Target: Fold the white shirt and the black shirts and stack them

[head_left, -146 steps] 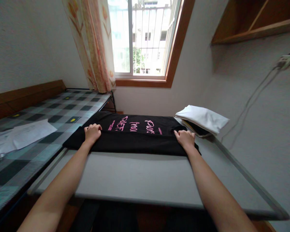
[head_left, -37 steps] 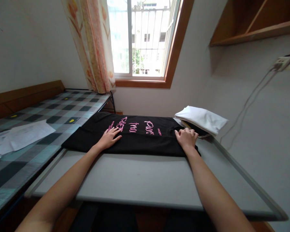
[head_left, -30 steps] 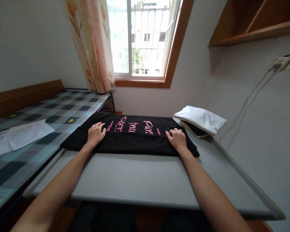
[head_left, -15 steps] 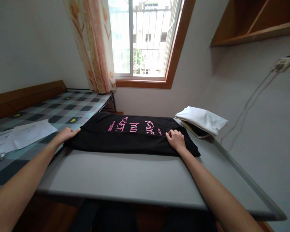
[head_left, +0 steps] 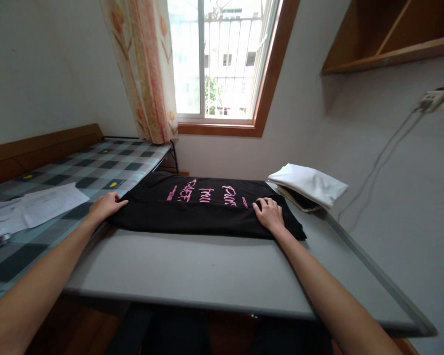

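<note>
A black T-shirt [head_left: 203, 217] with pink lettering lies on the grey table, its near part folded over so that some of the print is covered. At its left end, my left hand [head_left: 106, 206] is closed on the fabric, thumb and fingers pinching the edge. My right hand [head_left: 269, 214] rests on the right part of the T-shirt, at the folded edge, its fingers bent into the cloth; the fingertips are partly hidden.
Folded white cloth [head_left: 307, 182] lies on dark cloth at the table's [head_left: 207, 271] far right. Left is a bed with a checked cover [head_left: 133, 165], bearing papers [head_left: 48, 204]. A window with a curtain [head_left: 148, 74] is ahead. A shelf [head_left: 392, 54] hangs at upper right.
My left hand has moved a little to the right with the left end of the T-shirt, which is drawn inward. My right hand stays in place.
</note>
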Available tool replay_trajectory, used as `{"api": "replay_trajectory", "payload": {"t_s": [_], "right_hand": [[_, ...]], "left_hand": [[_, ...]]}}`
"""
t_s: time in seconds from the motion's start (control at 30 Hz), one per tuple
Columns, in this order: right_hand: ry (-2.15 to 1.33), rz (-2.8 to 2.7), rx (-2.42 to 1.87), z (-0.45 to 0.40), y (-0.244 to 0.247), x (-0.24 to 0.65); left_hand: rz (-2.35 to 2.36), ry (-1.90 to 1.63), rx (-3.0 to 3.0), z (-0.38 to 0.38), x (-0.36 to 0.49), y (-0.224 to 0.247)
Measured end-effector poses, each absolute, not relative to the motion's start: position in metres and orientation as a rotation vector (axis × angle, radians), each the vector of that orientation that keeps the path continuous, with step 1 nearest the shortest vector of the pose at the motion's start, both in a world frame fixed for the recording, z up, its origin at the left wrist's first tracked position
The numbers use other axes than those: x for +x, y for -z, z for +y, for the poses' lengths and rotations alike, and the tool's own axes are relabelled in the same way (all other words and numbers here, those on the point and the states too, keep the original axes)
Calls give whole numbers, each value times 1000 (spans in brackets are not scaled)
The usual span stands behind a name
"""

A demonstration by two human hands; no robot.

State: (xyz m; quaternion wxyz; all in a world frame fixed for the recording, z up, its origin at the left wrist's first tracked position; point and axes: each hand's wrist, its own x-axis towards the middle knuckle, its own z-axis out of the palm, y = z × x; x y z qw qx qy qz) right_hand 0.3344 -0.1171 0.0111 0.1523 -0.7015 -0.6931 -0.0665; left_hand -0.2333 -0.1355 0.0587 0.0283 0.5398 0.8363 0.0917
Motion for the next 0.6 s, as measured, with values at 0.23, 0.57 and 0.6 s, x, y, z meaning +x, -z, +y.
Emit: {"api": "replay_trajectory", "payload": {"t_s": [0.23,0.57,0.6], "right_hand": [[97,-2083,-2134,-112,-11,335],[109,-2087,-2160,-118,-13,334],[109,-2090,-2160,-120,-13,333]], "left_hand": [[2644,-163,1699,-135,-225,-60],[2596,29,1627,-153,-251,-53],[2596,12,1630,-154,-254,-52]]}}
